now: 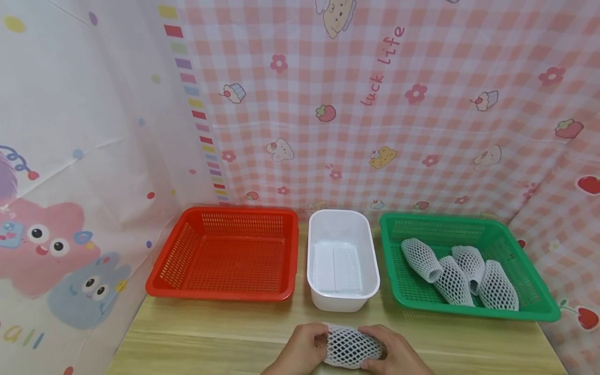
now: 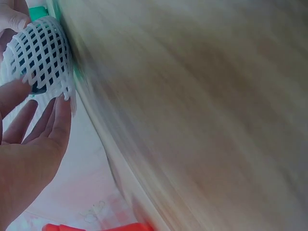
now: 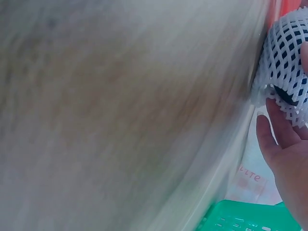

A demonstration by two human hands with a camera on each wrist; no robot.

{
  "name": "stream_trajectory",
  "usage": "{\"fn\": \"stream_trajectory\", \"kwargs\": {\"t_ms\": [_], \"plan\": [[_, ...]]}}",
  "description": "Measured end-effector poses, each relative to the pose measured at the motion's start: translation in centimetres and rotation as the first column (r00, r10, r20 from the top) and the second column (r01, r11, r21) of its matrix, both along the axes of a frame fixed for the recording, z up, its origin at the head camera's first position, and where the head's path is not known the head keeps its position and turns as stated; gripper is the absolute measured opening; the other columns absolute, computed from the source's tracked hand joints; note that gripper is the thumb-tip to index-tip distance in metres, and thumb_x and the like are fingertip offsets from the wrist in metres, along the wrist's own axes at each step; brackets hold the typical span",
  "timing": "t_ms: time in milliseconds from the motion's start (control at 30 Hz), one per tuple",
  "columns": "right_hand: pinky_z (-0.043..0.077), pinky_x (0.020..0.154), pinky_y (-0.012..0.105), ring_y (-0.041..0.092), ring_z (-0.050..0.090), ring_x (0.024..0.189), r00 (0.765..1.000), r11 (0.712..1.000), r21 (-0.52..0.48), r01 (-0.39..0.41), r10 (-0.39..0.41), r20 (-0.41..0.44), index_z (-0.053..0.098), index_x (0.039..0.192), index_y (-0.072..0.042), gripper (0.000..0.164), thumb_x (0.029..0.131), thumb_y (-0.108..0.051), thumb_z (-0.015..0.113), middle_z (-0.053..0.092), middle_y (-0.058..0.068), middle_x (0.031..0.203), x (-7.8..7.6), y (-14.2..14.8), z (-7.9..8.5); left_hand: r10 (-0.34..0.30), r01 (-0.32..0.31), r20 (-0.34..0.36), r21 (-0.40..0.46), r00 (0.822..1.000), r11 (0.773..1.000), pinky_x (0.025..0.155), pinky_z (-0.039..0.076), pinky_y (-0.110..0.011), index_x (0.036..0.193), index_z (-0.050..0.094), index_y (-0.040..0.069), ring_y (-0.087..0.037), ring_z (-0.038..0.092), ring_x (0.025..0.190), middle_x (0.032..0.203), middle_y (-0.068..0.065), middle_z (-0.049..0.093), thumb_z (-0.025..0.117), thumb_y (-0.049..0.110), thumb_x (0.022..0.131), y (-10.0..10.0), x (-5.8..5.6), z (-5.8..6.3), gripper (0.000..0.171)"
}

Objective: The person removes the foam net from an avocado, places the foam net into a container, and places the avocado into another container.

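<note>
A white foam net sleeve (image 1: 350,348) is held low over the table's front part, with something dark inside that shows through its mesh. My left hand (image 1: 300,350) pinches the left end of the net; in the left wrist view its thumb and fingertips are at the open rim (image 2: 65,91). At the other end, my right hand (image 1: 392,350) grips with thumb and fingers. Part of the dark, rounded thing (image 3: 285,96) peeks out at the net's opening in the right wrist view. Most of it stays hidden under the mesh.
Behind the hands stands a white plastic bin (image 1: 342,303). To its left is a red basket (image 1: 220,298), and to its right a green basket (image 1: 469,312) with several net-wrapped things (image 1: 422,259). The wooden table (image 1: 211,333) backs onto a patterned curtain (image 1: 356,130).
</note>
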State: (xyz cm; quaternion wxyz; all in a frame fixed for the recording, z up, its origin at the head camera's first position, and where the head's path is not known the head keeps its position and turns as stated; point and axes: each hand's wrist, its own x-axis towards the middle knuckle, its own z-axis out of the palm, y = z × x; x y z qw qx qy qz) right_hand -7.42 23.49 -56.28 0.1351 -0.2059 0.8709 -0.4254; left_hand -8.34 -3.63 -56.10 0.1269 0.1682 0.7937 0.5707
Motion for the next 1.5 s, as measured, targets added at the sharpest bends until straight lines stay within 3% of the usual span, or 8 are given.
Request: {"fn": "stream_trajectory", "kwargs": {"t_ms": [200,433,633,800,933,1067,1267,1500], "plan": [[0.051,0.087,0.024,0.004,0.059,0.104,0.998,0.998,-0.067,-0.021,0.017,-0.066,0.067,0.133,-0.006,0.057,0.088,-0.035,0.085,0.068,0.002,0.119,0.1,-0.1,-0.3,-0.024,0.023,0.11,0.014,0.994,1.0,0.082,0.056,-0.025,0.109,0.078,0.001,-0.004,0.064,0.088,0.103,0.002,0.074,0.078,-0.011,0.078,-0.1,0.0,0.2,0.034],[0.054,0.08,0.024,0.001,0.06,0.096,0.98,0.989,-0.137,-0.064,0.036,-0.195,0.07,0.125,0.0,0.049,0.087,-0.025,0.087,0.07,-0.004,0.108,0.2,-0.2,-0.9,-0.008,0.029,0.244,-0.08,0.97,0.996,0.097,0.055,-0.05,0.124,0.072,-0.005,-0.019,0.066,0.102,0.124,-0.013,0.072,0.074,-0.014,0.075,0.0,-0.5,0.4,0.049],[0.055,0.077,0.024,0.003,0.063,0.093,0.937,0.977,-0.19,-0.1,0.028,-0.349,0.072,0.12,-0.002,0.043,0.083,-0.015,0.089,0.071,-0.001,0.102,0.2,-0.4,-1.8,-0.031,0.046,0.197,-0.07,0.98,0.997,0.097,0.053,-0.035,0.119,0.076,0.003,-0.011,0.062,0.097,0.113,0.002,0.073,0.077,-0.012,0.072,-0.1,-0.2,0.2,0.049],[0.057,0.075,0.024,0.002,0.063,0.093,0.938,0.973,-0.211,-0.095,0.017,-0.346,0.073,0.117,-0.001,0.035,0.085,-0.009,0.086,0.072,-0.001,0.101,0.2,-0.4,-1.9,-0.047,0.056,0.123,-0.068,0.991,0.996,0.093,0.05,-0.025,0.115,0.077,0.008,-0.006,0.06,0.094,0.106,0.009,0.072,0.081,-0.008,0.07,-0.2,0.0,-0.1,0.048],[0.056,0.075,0.024,0.002,0.064,0.093,0.94,0.973,-0.214,-0.084,0.006,-0.342,0.074,0.116,-0.003,0.031,0.087,-0.007,0.084,0.072,-0.001,0.101,0.3,-0.3,-1.9,-0.048,0.057,0.116,-0.081,0.992,0.995,0.102,0.049,-0.03,0.12,0.076,0.006,-0.008,0.062,0.103,0.115,0.004,0.073,0.084,-0.005,0.071,-0.1,-0.1,-0.1,0.051],[0.055,0.076,0.022,0.003,0.064,0.091,0.922,0.972,-0.221,-0.079,-0.013,-0.386,0.075,0.114,-0.005,0.03,0.086,-0.004,0.084,0.072,-0.001,0.099,0.3,-0.4,-2.0,-0.044,0.057,0.107,-0.128,0.993,0.99,0.108,0.048,-0.039,0.127,0.072,0.001,-0.015,0.063,0.114,0.126,-0.006,0.072,0.083,-0.005,0.071,-0.2,-0.2,0.1,0.058],[0.054,0.077,0.018,0.003,0.065,0.09,0.901,0.969,-0.231,-0.087,-0.022,-0.432,0.075,0.112,-0.006,0.031,0.083,0.0,0.084,0.072,-0.001,0.098,0.2,-0.6,-2.2,-0.058,0.066,0.07,-0.116,0.996,0.991,0.106,0.049,-0.034,0.128,0.07,-0.003,-0.015,0.063,0.115,0.127,-0.008,0.071,0.086,-0.002,0.07,-0.2,-0.2,0.1,0.06],[0.056,0.074,0.023,0.002,0.065,0.09,0.923,0.972,-0.226,-0.061,-0.032,-0.384,0.077,0.109,-0.007,0.026,0.085,-0.001,0.083,0.072,-0.002,0.097,0.4,-0.6,-1.9,-0.062,0.081,0.131,-0.138,0.989,0.987,0.111,0.045,-0.049,0.133,0.067,-0.001,-0.023,0.061,0.121,0.133,-0.011,0.068,0.089,0.0,0.072,-0.1,-0.4,0.1,0.065]]}}
